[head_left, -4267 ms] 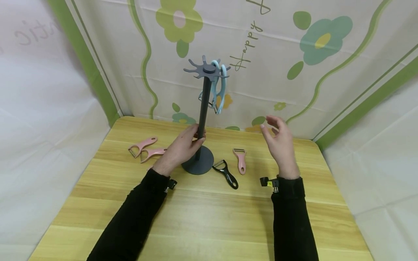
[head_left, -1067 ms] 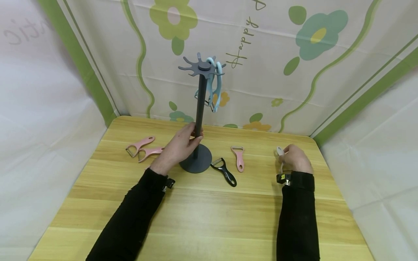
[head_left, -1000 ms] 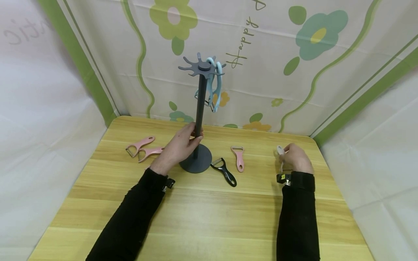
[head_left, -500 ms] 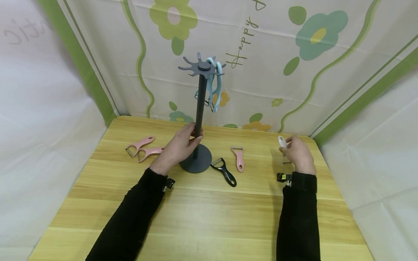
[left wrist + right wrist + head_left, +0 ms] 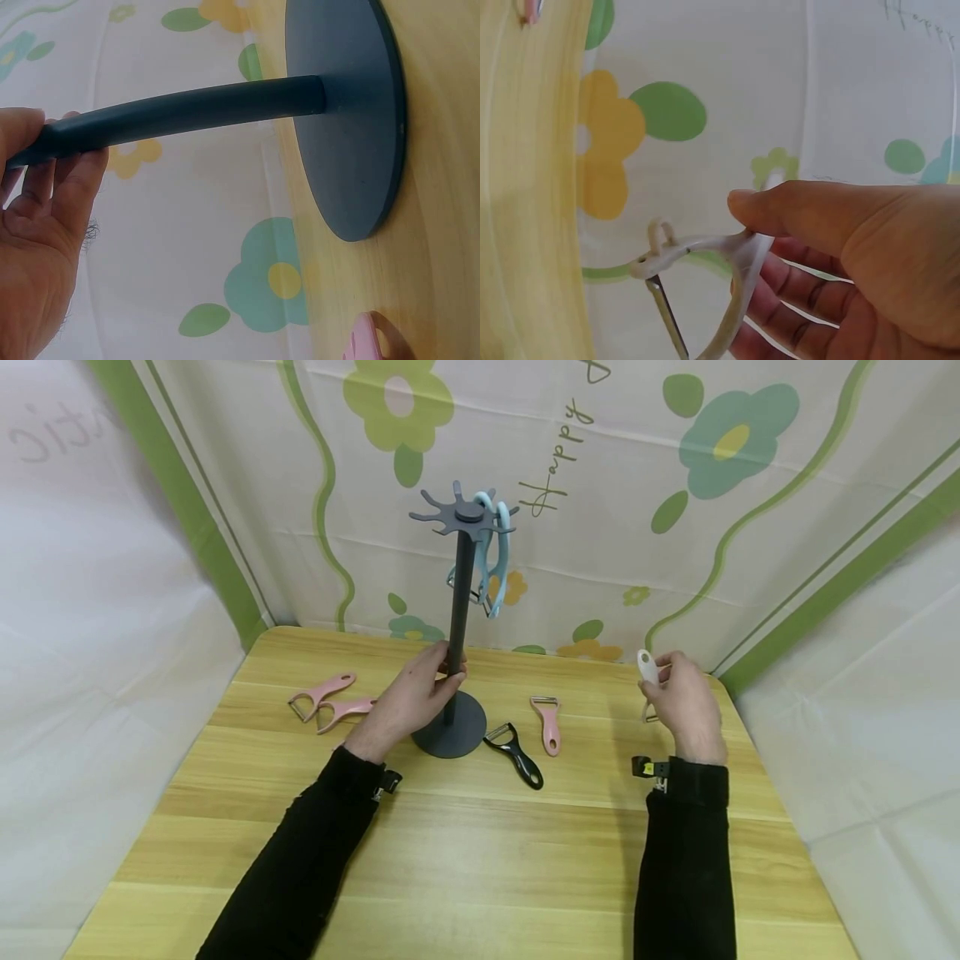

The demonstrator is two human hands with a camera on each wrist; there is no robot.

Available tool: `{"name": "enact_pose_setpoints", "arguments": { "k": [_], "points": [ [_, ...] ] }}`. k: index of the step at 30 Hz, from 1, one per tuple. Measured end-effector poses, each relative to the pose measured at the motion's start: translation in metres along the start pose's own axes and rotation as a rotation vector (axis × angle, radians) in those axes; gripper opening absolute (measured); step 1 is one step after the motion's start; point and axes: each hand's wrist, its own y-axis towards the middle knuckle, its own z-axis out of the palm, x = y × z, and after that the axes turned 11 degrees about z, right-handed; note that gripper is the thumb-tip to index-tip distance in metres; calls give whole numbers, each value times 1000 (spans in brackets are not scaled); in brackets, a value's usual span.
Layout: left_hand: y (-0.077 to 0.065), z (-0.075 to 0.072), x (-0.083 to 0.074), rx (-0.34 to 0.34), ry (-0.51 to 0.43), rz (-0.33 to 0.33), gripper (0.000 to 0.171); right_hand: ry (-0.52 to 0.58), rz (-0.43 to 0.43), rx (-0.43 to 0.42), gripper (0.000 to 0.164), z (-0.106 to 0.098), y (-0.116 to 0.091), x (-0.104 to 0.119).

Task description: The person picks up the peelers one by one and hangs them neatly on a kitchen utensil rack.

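White peeler is pinched by the right hand above the table and, if held loosely, could be dropped. The stand, gripped by the left hand, could be tipped if tugged.

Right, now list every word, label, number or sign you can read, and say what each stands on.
"Happy": back cloth, running sideways.
One further letter, same cloth: cut off by the head view's top edge, unreadable.
"tic", mirrored and faint: left cloth; any other letters there are too faint.
Yellow mark at the right wrist: too small to tell if it bears text.
Stand and peelers: none that I can make out.
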Motion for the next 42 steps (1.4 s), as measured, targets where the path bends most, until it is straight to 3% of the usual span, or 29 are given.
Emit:
{"name": "enact_pose_setpoints", "arguments": {
  "k": [19,42],
  "points": [
    [0,0,1,-5,17,-1,22,49,-183,-238,45,4,-25,50],
    [0,2,3,-11,36,25,22,104,-355,-317,47,20,-47,106]
  ]
}}
